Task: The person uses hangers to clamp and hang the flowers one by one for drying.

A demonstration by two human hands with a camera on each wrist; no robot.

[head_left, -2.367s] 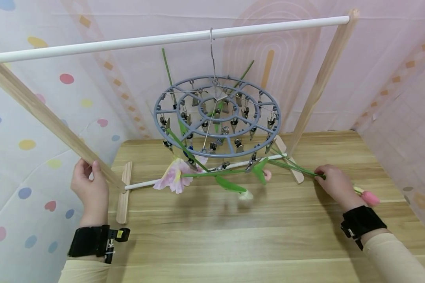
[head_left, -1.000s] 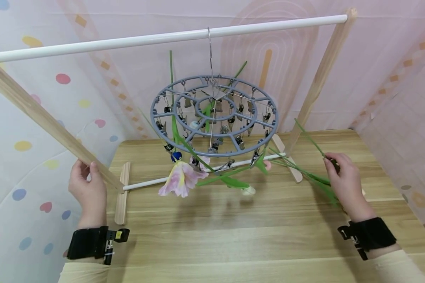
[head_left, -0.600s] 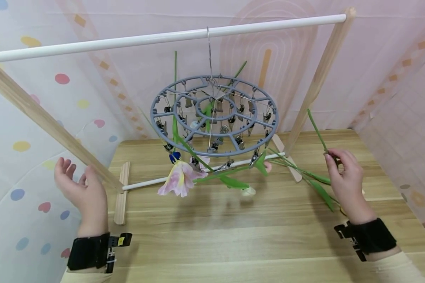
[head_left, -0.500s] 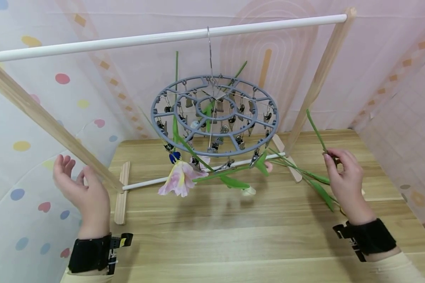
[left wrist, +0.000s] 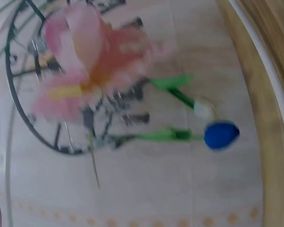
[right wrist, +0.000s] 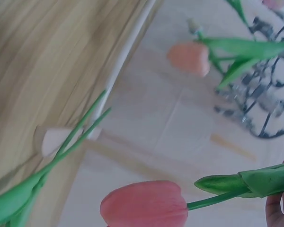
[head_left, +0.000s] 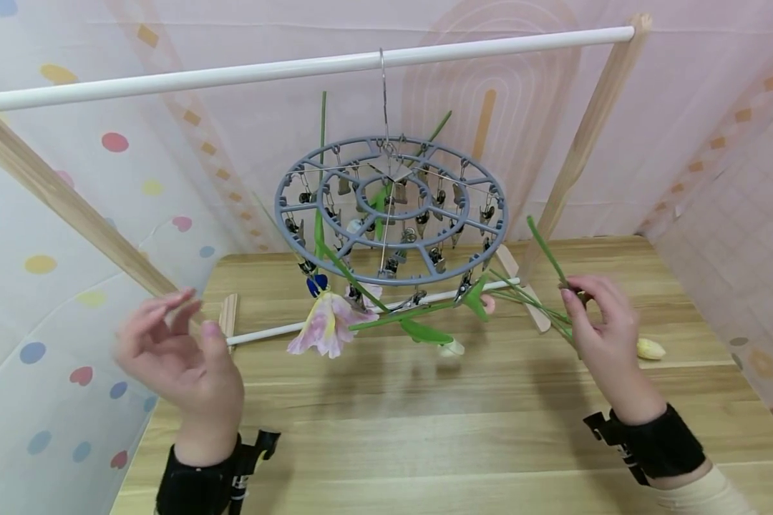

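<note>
- At far left, the left hand (head_left: pixel 180 357) hangs in the air above the tabletop (head_left: pixel 425 429), fingers loosely spread and gripping nothing, just in front of the slanted wooden leg (head_left: pixel 71 207) of the rack.
- At centre, a grey round clip hanger (head_left: pixel 393 207) hangs by its hook from the white rail (head_left: pixel 232 73); a pale pink flower (head_left: pixel 325 329) and a blue bud (head_left: pixel 315 285) dangle from its clips among green stems.
- To the right, the right hand (head_left: pixel 602 336) pinches a tulip stem (head_left: pixel 544 247) between thumb and fingertips, the stem's free end slanting up toward the hanger's rim.
- The right wrist view shows the pink tulip head (right wrist: pixel 144 204) below that hand.
- At far right, a yellow bud (head_left: pixel 650 349) lies on the tabletop.
</note>
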